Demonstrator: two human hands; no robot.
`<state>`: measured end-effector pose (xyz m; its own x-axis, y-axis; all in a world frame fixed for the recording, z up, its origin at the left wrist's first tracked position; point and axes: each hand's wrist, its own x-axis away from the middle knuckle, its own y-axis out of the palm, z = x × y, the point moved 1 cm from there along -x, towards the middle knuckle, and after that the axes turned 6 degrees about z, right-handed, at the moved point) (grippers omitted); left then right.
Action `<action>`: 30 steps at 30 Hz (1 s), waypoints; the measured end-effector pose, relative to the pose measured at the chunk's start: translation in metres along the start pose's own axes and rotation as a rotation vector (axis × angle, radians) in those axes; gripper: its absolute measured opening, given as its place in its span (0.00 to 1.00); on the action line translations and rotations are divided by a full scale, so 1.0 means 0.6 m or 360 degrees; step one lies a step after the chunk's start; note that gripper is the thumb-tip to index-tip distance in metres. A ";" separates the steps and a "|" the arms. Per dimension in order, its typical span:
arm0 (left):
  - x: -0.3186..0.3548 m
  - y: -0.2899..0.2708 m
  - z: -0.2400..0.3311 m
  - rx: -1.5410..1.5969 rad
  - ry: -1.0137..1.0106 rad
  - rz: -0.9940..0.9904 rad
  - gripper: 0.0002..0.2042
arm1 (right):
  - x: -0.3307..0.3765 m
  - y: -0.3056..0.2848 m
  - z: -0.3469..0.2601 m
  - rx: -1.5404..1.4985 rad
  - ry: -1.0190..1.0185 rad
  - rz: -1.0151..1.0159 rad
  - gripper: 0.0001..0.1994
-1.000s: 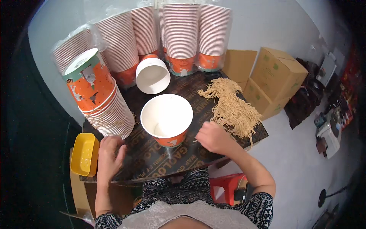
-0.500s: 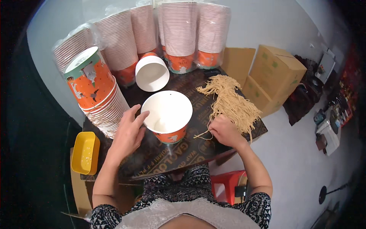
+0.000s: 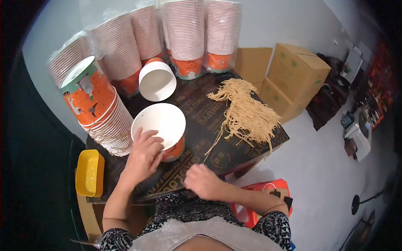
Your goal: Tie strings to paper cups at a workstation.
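The dark printed board [image 3: 217,121] that serves as a tabletop fills the middle of the view. At its twelve o'clock stand sleeved stacks of paper bowls [image 3: 188,37], with a leaning stack of orange bowls [image 3: 100,113] at nine o'clock. Brown cartons [image 3: 293,75] sit out at two o'clock. A loose heap of pale dry noodles [image 3: 247,113] lies at about three o'clock on the board. The open white-lined bowl [image 3: 161,129] stands upright near the centre, a second one [image 3: 157,81] tipped on its side behind it.

The left hand [image 3: 144,157] is wrapped on the upright bowl's near rim, fingers curled over the edge, steadying it. The right hand [image 3: 203,182] rests at the board's six o'clock edge, loosely closed; whether it pinches any strands I cannot tell.

This looks like the filling step: bowl held ready and empty. The next move would call for a portion of noodles carried left into the bowl.
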<state>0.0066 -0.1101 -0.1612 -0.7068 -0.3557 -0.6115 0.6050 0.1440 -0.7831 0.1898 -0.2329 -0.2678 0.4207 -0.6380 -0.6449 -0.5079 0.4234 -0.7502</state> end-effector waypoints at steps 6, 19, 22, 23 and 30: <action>0.001 0.007 0.013 0.0158 -0.0090 0.0046 0.04 | -0.018 -0.013 -0.017 -0.0820 0.0633 0.0539 0.01; -0.009 -0.021 0.014 0.0214 -0.0165 0.0053 0.08 | -0.056 -0.025 0.029 -0.2234 0.1440 0.1046 0.16; -0.010 -0.026 0.009 0.0212 -0.0178 0.0046 0.07 | -0.054 -0.028 0.047 -0.2629 0.1471 0.0971 0.17; -0.009 -0.026 0.007 0.0211 -0.0200 0.0022 0.07 | -0.054 -0.029 0.049 -0.2703 0.1486 0.0934 0.17; -0.011 -0.025 0.004 0.0192 -0.0218 0.0022 0.06 | -0.056 -0.031 0.058 -0.2898 0.1429 0.0814 0.17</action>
<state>0.0029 -0.1119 -0.1453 -0.6466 -0.4779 -0.5945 0.6598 0.0407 -0.7504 0.2116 -0.1970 -0.2372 -0.0749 -0.9960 -0.0481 -0.6590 0.0132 0.7520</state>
